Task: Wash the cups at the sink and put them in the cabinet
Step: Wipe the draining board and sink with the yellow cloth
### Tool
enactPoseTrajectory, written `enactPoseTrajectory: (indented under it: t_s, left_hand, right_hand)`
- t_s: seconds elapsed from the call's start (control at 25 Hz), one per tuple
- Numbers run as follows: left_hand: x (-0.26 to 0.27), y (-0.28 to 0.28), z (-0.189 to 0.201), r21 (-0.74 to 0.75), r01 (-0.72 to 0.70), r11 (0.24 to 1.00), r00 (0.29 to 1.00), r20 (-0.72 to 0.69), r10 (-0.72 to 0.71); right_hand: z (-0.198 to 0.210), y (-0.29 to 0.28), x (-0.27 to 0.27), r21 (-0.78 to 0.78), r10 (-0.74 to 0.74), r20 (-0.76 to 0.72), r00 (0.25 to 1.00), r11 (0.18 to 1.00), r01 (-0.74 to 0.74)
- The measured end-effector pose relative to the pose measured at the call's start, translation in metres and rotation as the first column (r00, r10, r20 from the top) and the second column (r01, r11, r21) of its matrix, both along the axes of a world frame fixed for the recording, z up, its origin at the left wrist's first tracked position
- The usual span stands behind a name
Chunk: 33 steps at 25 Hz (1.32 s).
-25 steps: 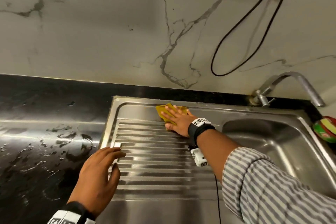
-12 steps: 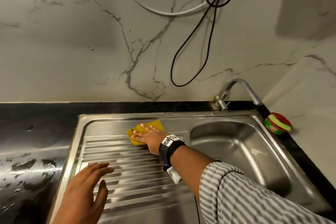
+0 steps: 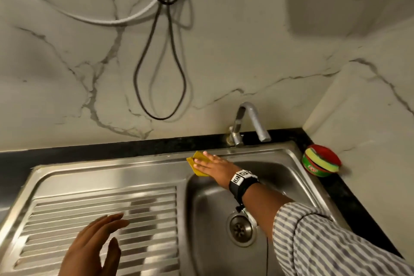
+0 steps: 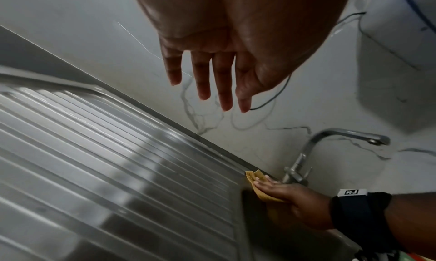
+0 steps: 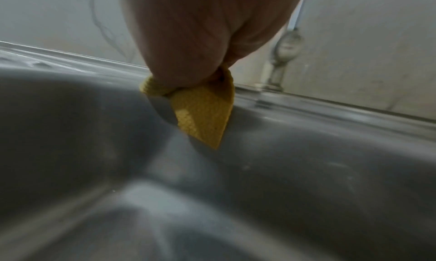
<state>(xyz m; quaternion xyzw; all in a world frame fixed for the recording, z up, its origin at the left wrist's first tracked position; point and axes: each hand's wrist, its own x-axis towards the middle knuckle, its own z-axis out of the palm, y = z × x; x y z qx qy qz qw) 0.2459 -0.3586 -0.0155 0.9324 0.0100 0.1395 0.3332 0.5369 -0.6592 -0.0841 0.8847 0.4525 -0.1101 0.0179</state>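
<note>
No cup is in any view. My right hand (image 3: 209, 163) lies flat with straight fingers on a yellow cloth (image 3: 197, 159) at the back left corner of the sink basin (image 3: 212, 208), pressing it against the steel rim. In the right wrist view the yellow cloth (image 5: 205, 114) hangs over the basin's edge under the hand. The left wrist view shows the yellow cloth (image 4: 257, 186) under the right hand (image 4: 290, 199) beside the tap's base. My left hand (image 3: 94, 248) hovers over the ribbed drainboard (image 3: 67, 219), fingers straight and spread, holding nothing.
A steel tap (image 3: 246, 123) stands behind the basin. A red and green tub with a scrub pad (image 3: 321, 160) sits on the black counter (image 3: 349, 204) at the right corner. Black and white cables (image 3: 161, 51) hang on the marble wall. The drain (image 3: 240, 228) is open.
My right hand has slid the yellow cloth rightwards along the back of the sink, from above the drainboard to the basin's back left corner. My view has swung right and my left hand has lifted off the drainboard.
</note>
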Motion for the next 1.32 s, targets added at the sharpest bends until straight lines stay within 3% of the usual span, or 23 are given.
enactPoseTrajectory:
  t_s: [0.16,0.32,0.44,0.56,0.64,0.72,0.76,0.8,0.88,0.96,1.04,1.12,1.24,1.32]
  left_hand:
    - [0.033,-0.093,0.012,0.041,-0.005,0.999,1.0,0.028,0.003]
    - [0.057,-0.152,0.022,0.061,0.025,0.998,0.999,0.041,-0.028]
    - [0.072,-0.177,0.024,0.09,0.057,0.994,0.998,-0.01,-0.056]
    - [0.084,-0.195,0.021,0.131,0.098,0.987,0.994,-0.063,-0.091]
    - [0.092,-0.2,0.016,0.189,0.128,0.974,0.985,-0.142,-0.102]
    - [0.098,-0.202,0.011,0.257,0.163,0.953,0.971,-0.212,-0.109]
    - [0.1,-0.204,0.01,0.284,0.175,0.943,0.966,-0.235,-0.108]
    - [0.101,-0.205,0.01,0.297,0.18,0.938,0.962,-0.255,-0.103]
    - [0.103,-0.207,0.012,0.305,0.172,0.937,0.959,-0.27,-0.088]
    - [0.103,-0.209,0.013,0.309,0.178,0.934,0.956,-0.279,-0.09]
    - [0.102,-0.21,0.011,0.315,0.191,0.93,0.951,-0.292,-0.097]
    - [0.102,-0.208,0.006,0.317,0.192,0.929,0.947,-0.307,-0.091]
    - [0.102,-0.208,0.001,0.301,0.192,0.934,0.946,-0.312,-0.094]
    - [0.099,-0.214,-0.001,0.28,0.201,0.939,0.941,-0.323,-0.105]
  right_hand:
    - [-0.012,-0.088,0.014,0.113,-0.086,0.02,0.996,0.99,0.084]
    - [-0.029,-0.166,0.023,0.268,-0.225,0.039,0.974,0.941,0.206]
    - [-0.026,-0.203,0.028,0.328,-0.452,-0.025,0.891,0.839,0.435]
    - [-0.018,-0.208,0.037,0.28,-0.608,-0.002,0.794,0.762,0.584]
    - [-0.013,-0.196,0.04,0.361,-0.705,-0.065,0.706,0.644,0.675]
    - [-0.013,-0.182,0.046,0.453,-0.803,-0.244,0.543,0.4,0.796]
    - [-0.015,-0.174,0.046,0.434,-0.815,-0.3,0.495,0.346,0.832]
    - [-0.013,-0.163,0.044,0.36,-0.82,-0.28,0.499,0.392,0.846]
    - [-0.015,-0.135,0.03,0.221,-0.745,-0.181,0.641,0.605,0.765]
    - [-0.024,-0.116,0.017,0.172,-0.49,-0.081,0.868,0.851,0.496]
    - [-0.031,-0.125,0.02,0.108,-0.238,0.007,0.971,0.966,0.236]
    - [-0.032,-0.152,0.027,0.07,-0.237,0.041,0.971,0.97,0.234]
    - [-0.034,-0.185,0.015,0.011,-0.512,0.047,0.858,0.859,0.512]
    - [-0.029,-0.189,0.008,-0.033,-0.599,0.022,0.801,0.8,0.599]
